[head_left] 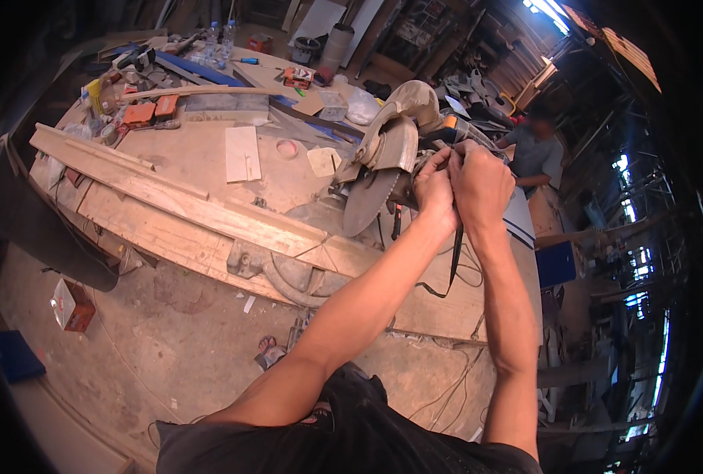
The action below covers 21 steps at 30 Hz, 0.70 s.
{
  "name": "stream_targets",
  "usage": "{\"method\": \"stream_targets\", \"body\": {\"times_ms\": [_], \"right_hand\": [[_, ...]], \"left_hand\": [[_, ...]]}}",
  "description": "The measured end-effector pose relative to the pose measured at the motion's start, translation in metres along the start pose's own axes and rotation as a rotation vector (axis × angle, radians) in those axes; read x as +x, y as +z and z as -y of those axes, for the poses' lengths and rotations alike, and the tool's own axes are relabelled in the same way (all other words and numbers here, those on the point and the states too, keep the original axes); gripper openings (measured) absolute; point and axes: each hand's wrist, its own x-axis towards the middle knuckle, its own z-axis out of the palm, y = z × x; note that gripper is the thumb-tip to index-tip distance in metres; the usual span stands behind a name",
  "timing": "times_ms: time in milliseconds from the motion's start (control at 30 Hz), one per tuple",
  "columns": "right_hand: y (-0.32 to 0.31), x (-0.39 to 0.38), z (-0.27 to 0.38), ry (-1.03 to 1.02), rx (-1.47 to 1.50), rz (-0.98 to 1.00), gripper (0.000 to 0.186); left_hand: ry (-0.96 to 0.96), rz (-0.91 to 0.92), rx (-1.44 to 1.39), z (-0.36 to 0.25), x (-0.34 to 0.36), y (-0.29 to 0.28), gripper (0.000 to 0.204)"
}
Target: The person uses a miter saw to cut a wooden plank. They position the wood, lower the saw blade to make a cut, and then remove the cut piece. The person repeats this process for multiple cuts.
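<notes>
Both my arms reach forward to a miter saw with a toothed round blade and a dusty metal guard. Beside its motor side, my left hand and my right hand meet, fingers closed and pinched close together. A thin black strip hangs from between them and curls onto the table; its upper end is hidden by my fingers. What exactly the left fingertips grip cannot be made out.
Long wooden boards lie across the workbench. Orange boxes, plastic bottles and loose tools crowd its far left. Another person sits at the right. A box stands on the floor; cables trail near the front edge.
</notes>
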Motion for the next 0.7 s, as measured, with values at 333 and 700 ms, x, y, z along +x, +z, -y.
{"method": "stream_targets", "body": {"times_ms": [333,700], "right_hand": [[0.011,-0.009,0.003,0.228,0.232,-0.098,0.022],[0.038,-0.015,-0.026,0.220,0.756,-0.036,0.026]], "left_hand": [[0.047,0.004,0.054,-0.004,-0.002,-0.001,0.020],[-0.026,0.083,-0.046,-0.016,-0.009,0.000,0.023]]}}
